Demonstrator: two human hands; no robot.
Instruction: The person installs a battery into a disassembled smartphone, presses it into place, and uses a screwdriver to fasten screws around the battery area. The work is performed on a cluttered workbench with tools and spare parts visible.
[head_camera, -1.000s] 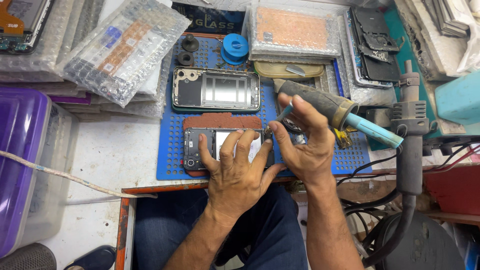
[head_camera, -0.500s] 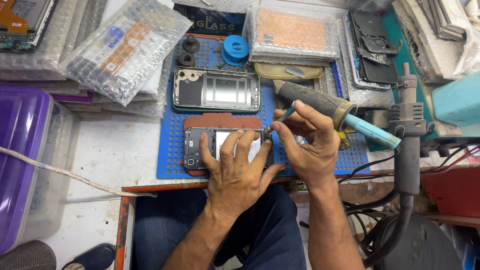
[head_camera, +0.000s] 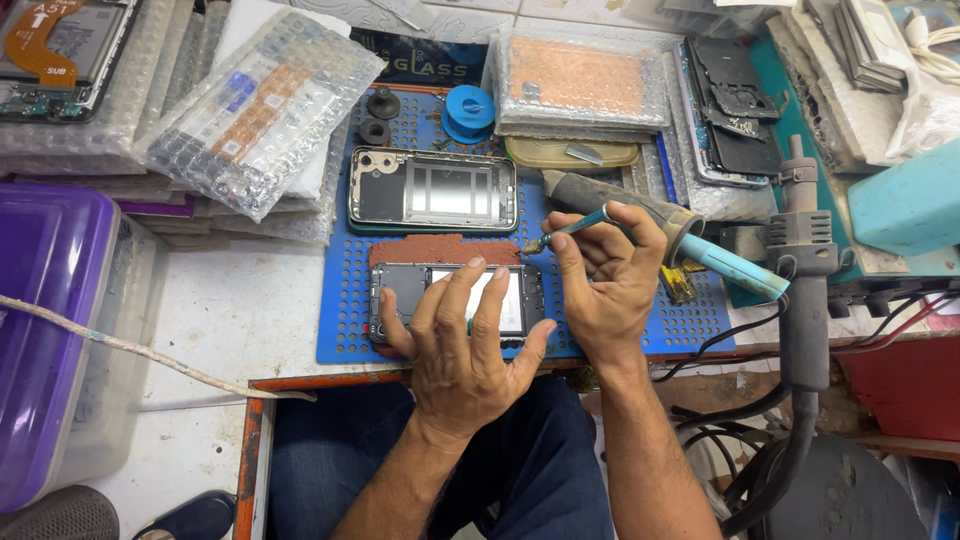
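- Your left hand (head_camera: 465, 345) lies flat over the opened phone (head_camera: 455, 300) on the blue perforated mat (head_camera: 345, 320), fingers spread and pressing it down; this is no closed grip, just a steadying palm.
- Your right hand (head_camera: 600, 285) has a closed pinch grip on a thin blue-handled tool (head_camera: 570, 230), its metal tip hanging just off the phone's upper right corner, not clearly touching it.
- The step in hand looks like fine work at that corner of the phone body (a screw or a connector, too small to tell).
- The next move likely calls for a steady tip brought down onto the corner while the left palm keeps the phone from sliding.
- A second phone frame (head_camera: 432, 190) lies on the mat just above, well clear of both hands.
- Containers: the shallow yellowish tray (head_camera: 540, 155) above the mat holds a small grey metal piece; the purple plastic bin (head_camera: 50, 300) at the left edge of the table (head_camera: 230, 310) shows nothing of its contents.
- Bubble-wrapped parts (head_camera: 255, 110) are stacked behind, and the hot-air handle (head_camera: 800, 260) stands to your right.
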